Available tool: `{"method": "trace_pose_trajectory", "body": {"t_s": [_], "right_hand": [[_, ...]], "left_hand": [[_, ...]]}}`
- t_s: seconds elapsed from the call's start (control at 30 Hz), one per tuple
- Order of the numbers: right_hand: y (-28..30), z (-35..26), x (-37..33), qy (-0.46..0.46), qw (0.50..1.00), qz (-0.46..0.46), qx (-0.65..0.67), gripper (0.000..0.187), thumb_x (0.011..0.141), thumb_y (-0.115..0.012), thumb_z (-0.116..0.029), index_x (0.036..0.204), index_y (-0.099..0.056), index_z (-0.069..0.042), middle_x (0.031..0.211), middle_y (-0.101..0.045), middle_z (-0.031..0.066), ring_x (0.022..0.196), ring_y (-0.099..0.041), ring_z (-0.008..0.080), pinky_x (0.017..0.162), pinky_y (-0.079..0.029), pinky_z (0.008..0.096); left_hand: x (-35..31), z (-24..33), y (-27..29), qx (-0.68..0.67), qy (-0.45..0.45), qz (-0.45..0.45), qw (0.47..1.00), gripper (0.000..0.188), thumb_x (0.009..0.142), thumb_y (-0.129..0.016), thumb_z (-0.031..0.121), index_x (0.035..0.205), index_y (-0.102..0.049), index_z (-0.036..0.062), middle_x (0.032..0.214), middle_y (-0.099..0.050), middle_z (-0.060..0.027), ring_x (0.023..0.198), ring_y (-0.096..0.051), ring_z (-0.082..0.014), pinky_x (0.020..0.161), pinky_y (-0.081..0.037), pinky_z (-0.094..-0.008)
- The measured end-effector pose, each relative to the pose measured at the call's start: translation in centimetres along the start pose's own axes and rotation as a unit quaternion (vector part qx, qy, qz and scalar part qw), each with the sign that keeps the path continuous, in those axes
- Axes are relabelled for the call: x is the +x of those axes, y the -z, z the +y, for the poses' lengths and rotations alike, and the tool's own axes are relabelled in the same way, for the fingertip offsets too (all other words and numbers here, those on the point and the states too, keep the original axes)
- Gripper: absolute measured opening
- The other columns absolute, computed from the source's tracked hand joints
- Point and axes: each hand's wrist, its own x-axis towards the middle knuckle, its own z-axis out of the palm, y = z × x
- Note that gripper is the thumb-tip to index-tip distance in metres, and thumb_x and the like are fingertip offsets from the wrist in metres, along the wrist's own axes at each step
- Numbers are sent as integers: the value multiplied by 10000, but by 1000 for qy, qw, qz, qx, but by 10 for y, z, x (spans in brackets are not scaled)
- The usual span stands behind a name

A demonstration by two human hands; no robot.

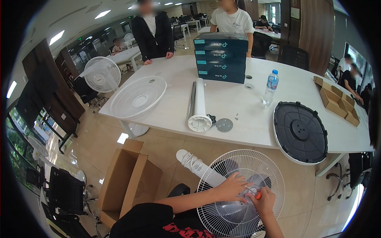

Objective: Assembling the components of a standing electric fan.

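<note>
A fan head with a white wire guard (210,220) sits in front of me over my lap, its dark blades showing through the wires. My right hand (263,201) is closed round the orange handle of a screwdriver (258,195). Its thin shaft points up and left at the middle of the fan. My left hand (231,188) reaches over the guard from the left, its fingers bent round the hub. What lies under those fingertips is hidden. A white fan neck (200,168) with a bundled white cord (190,160) sticks out to the upper left.
An open cardboard box (137,186) stands on the floor at left. The white table (178,103) ahead bears a round wire guard (139,99), white tube (200,99), stacked dark boxes (221,59), water bottle (271,89), and black round base (300,131). Two people stand behind it.
</note>
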Motion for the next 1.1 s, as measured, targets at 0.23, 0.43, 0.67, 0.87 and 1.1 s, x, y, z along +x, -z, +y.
{"method": "trace_pose_trajectory", "body": {"t_s": [0.23, 0.43, 0.67, 0.87, 1.1], "right_hand": [[9, 10, -5, 29, 976, 10, 216, 407, 754, -909, -244, 1025, -739, 7, 903, -738, 117, 707, -703, 174, 586, -523, 334], [29, 17, -12, -271, 909, -19, 317, 248, 867, -815, -136, 1037, -737, 27, 714, -696, 54, 603, -621, 76, 542, -470, 250], [29, 3, -5, -163, 919, -56, 355, 328, 851, -820, -135, 1127, -738, 23, 923, -758, 77, 731, -615, 105, 674, -492, 282], [29, 21, -15, -248, 936, -76, 236, 405, 824, -854, -168, 1168, -743, 14, 949, -765, 128, 791, -663, 125, 712, -518, 296], [28, 7, -12, -120, 942, -39, 310, 343, 792, -875, -175, 1034, -735, 24, 864, -744, 100, 809, -686, 135, 712, -522, 299]], "left_hand": [[1, -1, 4, 13, 9, -40, 999, 949, 920, -532, 737, 1561, -439, 44, 1375, -642, -148, 1379, -499, -303, 1209, -240, -515], [1, 0, 9, 19, 11, -36, 999, 929, 910, -549, 742, 1548, -468, 72, 1348, -654, -158, 1354, -526, -308, 1200, -256, -526], [3, -1, 8, 32, 6, -22, 999, 902, 899, -596, 723, 1519, -509, 74, 1318, -667, -169, 1329, -550, -309, 1188, -279, -526], [3, -1, 8, 31, 9, -23, 999, 880, 909, -603, 706, 1504, -524, 64, 1322, -667, -178, 1321, -563, -323, 1189, -286, -529], [3, -1, 7, 32, 5, -14, 999, 886, 906, -601, 716, 1501, -529, 64, 1317, -669, -179, 1320, -564, -315, 1185, -292, -530]]}}
